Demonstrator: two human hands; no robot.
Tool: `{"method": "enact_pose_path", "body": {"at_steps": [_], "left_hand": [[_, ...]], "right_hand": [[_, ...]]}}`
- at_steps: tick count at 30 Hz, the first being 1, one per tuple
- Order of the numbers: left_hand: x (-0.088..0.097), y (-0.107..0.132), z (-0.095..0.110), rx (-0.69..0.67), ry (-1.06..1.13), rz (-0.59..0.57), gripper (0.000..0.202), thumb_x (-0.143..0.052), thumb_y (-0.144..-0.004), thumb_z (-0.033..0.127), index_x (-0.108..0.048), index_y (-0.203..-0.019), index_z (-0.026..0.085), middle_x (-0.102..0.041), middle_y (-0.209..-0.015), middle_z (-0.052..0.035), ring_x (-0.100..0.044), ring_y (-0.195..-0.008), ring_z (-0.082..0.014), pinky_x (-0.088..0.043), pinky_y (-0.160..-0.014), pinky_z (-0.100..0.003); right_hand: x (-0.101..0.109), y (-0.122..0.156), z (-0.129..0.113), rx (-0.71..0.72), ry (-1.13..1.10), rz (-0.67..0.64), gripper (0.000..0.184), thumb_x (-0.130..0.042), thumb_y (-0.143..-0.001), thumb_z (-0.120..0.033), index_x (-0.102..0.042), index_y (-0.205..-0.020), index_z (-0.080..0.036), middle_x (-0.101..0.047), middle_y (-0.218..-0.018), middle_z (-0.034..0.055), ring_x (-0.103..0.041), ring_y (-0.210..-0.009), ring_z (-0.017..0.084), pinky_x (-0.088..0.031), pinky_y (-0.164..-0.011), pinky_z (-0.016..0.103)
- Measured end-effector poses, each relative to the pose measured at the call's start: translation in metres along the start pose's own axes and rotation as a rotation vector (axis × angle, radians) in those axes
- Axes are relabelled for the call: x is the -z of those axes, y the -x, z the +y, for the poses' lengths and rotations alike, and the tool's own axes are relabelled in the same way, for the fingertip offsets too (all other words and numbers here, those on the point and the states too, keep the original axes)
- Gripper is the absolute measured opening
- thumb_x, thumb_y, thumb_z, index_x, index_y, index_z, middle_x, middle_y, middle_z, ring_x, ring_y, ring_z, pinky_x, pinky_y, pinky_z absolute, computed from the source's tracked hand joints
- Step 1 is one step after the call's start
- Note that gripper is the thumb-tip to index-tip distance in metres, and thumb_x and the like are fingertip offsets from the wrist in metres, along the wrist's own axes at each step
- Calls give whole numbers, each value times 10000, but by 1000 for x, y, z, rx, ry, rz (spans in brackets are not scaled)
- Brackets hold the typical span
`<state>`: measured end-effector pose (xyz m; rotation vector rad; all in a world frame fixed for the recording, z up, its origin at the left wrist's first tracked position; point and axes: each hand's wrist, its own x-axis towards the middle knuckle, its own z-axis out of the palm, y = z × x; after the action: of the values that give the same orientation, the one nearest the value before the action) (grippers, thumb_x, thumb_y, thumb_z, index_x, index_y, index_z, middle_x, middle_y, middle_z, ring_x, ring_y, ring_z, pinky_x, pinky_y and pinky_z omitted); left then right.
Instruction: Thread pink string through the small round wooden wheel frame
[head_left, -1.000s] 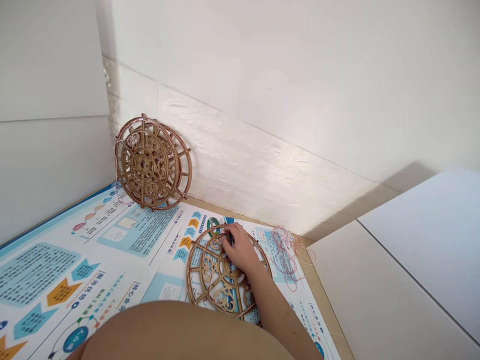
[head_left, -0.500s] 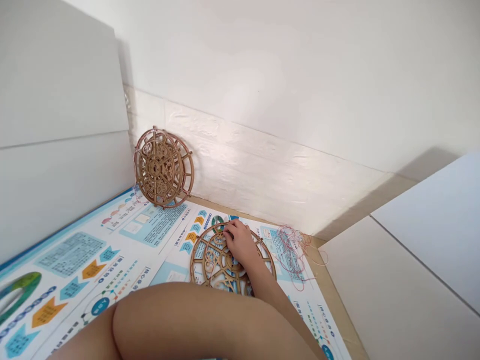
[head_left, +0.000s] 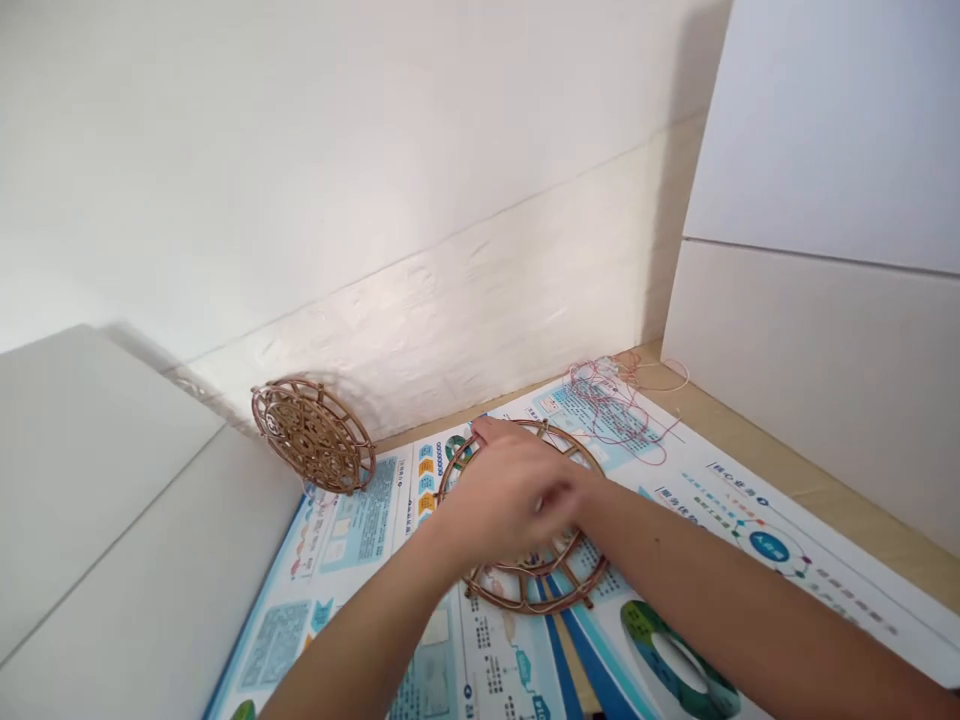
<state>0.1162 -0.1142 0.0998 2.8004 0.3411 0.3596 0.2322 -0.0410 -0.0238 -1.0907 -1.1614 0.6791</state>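
Note:
A flat wooden openwork wheel (head_left: 534, 602) lies on a printed poster (head_left: 724, 485). Both my hands rest on top of it and overlap at its middle. My left hand (head_left: 487, 500) comes in from the lower left and covers the wheel's centre. From the lower right, my right hand (head_left: 564, 497) meets it there, smeared by motion. One finger stretches to the wheel's far rim; I cannot tell whose it is. Whether either hand grips the wheel is not visible.
A second, thicker wooden wheel (head_left: 311, 435) leans upright against the white wall at the left. A tangle of pink thread (head_left: 615, 400) lies on the poster beyond the flat wheel. White boards stand at the left (head_left: 97, 480) and right (head_left: 810, 300).
The view has swung round and my knee has left the picture. My left hand has come in and now lies on the flat wheel beside my right hand.

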Motion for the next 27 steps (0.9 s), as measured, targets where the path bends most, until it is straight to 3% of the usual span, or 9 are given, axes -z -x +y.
{"method": "enact_pose_path", "body": {"at_steps": [3,5,7,10,13,17,21,27], "left_hand": [[-9,22,-59,463,0,248,98,-558,-916,240,-644,-881,208,-722,-872,-39,-668,-821,-189,-526,-759,-319],[-25,38,-90,573,-60,306,73,-589,-871,174,-640,-915,200,-722,-928,-39,-662,-902,-200,-519,-834,-339],[-42,50,-107,606,-92,333,106,-574,-889,183,-652,-961,188,-719,-990,-62,-646,-974,-220,-504,-884,-362],[-52,60,-118,587,-109,303,184,-596,-895,259,-669,-1049,191,-714,-1048,-76,-621,-1024,-258,-479,-920,-403],[-42,69,-129,621,-66,262,142,-605,-884,296,-687,-946,199,-718,-969,-63,-623,-978,-264,-477,-874,-398],[-35,77,-137,613,14,257,128,-573,-860,199,-694,-900,216,-731,-942,-33,-625,-969,-248,-464,-877,-381],[-37,76,-137,612,-20,234,201,-498,-874,139,-685,-865,211,-723,-903,-48,-623,-944,-258,-452,-882,-405],[-42,74,-137,590,-87,207,258,-402,-948,124,-649,-982,187,-696,-942,-99,-616,-978,-297,-434,-864,-425]], "right_hand": [[3,-3,-1,48,100,-100,42,-630,-748,-182,-611,-743,-219,-582,-716,29,-589,-722,215,-500,-799,369],[6,-2,-2,101,307,-181,103,-577,-773,-139,-617,-843,-204,-622,-803,43,-579,-774,211,-478,-802,346],[8,0,-2,157,544,-250,191,-474,-825,-110,-597,-943,-195,-639,-896,71,-578,-832,218,-471,-791,335],[5,0,-3,205,681,-299,314,-418,-817,-77,-563,-1075,-180,-638,-954,87,-590,-852,226,-480,-781,341],[0,-2,-5,246,728,-358,374,-401,-809,-78,-536,-1143,-176,-633,-970,89,-602,-865,236,-495,-790,361],[-3,0,-7,293,765,-420,385,-404,-792,-87,-530,-1143,-186,-635,-993,91,-608,-896,240,-507,-811,377],[-2,3,-10,241,769,-409,377,-409,-801,-106,-530,-1146,-196,-647,-996,84,-618,-900,240,-515,-821,390],[0,4,-10,177,766,-427,400,-424,-798,-128,-544,-1173,-199,-669,-1040,85,-629,-946,244,-520,-882,414]]}}
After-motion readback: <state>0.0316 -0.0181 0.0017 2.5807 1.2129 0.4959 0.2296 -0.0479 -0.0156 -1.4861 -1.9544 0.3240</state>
